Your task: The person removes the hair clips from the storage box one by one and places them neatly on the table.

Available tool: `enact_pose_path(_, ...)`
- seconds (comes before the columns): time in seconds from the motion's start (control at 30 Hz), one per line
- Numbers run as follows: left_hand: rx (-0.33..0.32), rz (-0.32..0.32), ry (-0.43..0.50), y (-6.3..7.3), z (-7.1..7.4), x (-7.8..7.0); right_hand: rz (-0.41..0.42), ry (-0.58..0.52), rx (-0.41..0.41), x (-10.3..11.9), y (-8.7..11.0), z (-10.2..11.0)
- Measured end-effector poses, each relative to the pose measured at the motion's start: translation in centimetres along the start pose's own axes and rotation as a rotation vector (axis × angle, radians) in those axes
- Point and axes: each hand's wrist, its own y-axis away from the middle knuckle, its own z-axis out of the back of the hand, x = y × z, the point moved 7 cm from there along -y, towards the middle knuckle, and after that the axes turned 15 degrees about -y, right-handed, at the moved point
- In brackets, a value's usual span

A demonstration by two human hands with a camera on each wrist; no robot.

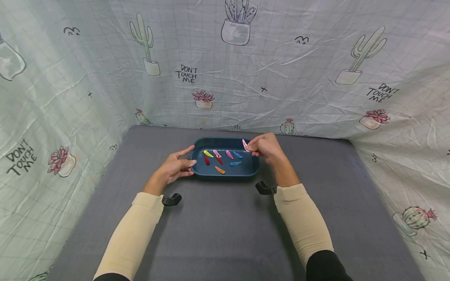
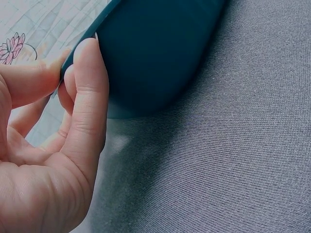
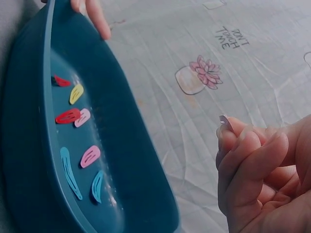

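Observation:
A dark teal tray [image 1: 225, 178] holds several snap hair clips. At its left end my left hand [image 1: 173, 167] grips the rim, and in the left wrist view the thumb and fingers pinch the tray wall [image 2: 146, 63]. My right hand [image 1: 268, 148] is over the tray's right end and pinches a pink hair clip [image 1: 245, 145] between thumb and fingertips. Only a tip of that clip shows in the right wrist view. Inside the tray lie a yellow clip [image 1: 208, 153], an orange clip [image 1: 220, 170], and red, pink and blue clips [image 1: 236, 164].
The tray stands on a grey cloth-covered table [image 1: 218, 226], toward its back edge. A pale curtain [image 1: 246, 101] printed with cacti hangs behind and on both sides. Each wrist wears a black camera mount [image 1: 172, 200].

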Motion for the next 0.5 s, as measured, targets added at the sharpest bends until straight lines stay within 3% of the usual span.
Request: enact_pose_path(0.5,0.011,-0.011,0.005,-0.1,0.0,0.1,-0.013,-0.04,-0.045,-0.4,-0.3,2.1)
